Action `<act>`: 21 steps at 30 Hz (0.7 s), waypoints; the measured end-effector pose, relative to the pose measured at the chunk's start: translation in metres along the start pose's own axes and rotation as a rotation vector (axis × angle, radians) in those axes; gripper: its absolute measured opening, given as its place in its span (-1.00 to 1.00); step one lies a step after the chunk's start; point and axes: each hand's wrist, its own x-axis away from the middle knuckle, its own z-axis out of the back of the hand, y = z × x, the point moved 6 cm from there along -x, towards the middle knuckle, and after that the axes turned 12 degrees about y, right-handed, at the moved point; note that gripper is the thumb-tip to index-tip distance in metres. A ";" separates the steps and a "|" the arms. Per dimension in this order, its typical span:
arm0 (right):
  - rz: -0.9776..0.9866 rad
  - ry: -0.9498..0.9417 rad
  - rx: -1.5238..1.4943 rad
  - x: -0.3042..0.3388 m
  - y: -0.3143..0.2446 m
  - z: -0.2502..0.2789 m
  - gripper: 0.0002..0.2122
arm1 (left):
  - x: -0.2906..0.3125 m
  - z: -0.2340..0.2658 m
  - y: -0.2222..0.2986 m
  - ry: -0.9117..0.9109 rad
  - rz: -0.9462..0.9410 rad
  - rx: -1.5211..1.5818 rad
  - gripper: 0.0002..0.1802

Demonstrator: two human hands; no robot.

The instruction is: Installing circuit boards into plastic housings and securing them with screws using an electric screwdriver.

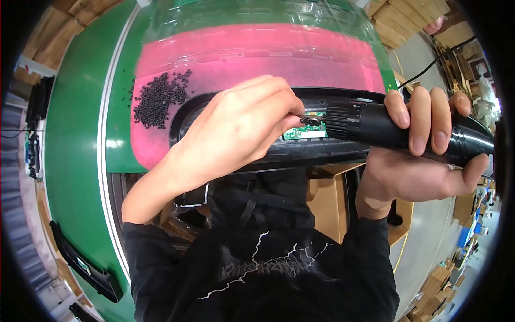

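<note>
My right hand (416, 145) is wrapped round a black electric screwdriver (370, 121), held nearly level with its nose pointing left. My left hand (244, 123) reaches across from the left, thumb and forefinger pinched on small black screws (311, 122) right by the screwdriver's nose. Below these fingertips lies a green circuit board (306, 133), set inside a long black plastic housing (257, 160). My left hand and the tool cover much of the board and housing. Whether the bit touches a screw cannot be made out.
A heap of small black screws (158, 99) lies on the pink mat (257, 59), left of the housing. Clear plastic trays (257, 21) stand at the far side. Another black housing (88, 265) rests on the green table (75, 161); an open cardboard box (324, 204) sits below the near edge.
</note>
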 end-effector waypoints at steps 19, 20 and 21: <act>-0.004 0.038 0.289 -0.017 0.010 0.066 -0.47 | -0.019 -0.029 -0.043 0.148 -0.026 0.100 -0.87; -0.021 0.015 0.265 -0.022 0.014 0.076 -0.47 | -0.017 -0.027 -0.052 0.136 0.100 0.069 -0.90; 0.011 0.027 0.316 -0.025 0.015 0.084 -0.48 | -0.014 -0.031 -0.059 0.056 0.158 0.087 -0.91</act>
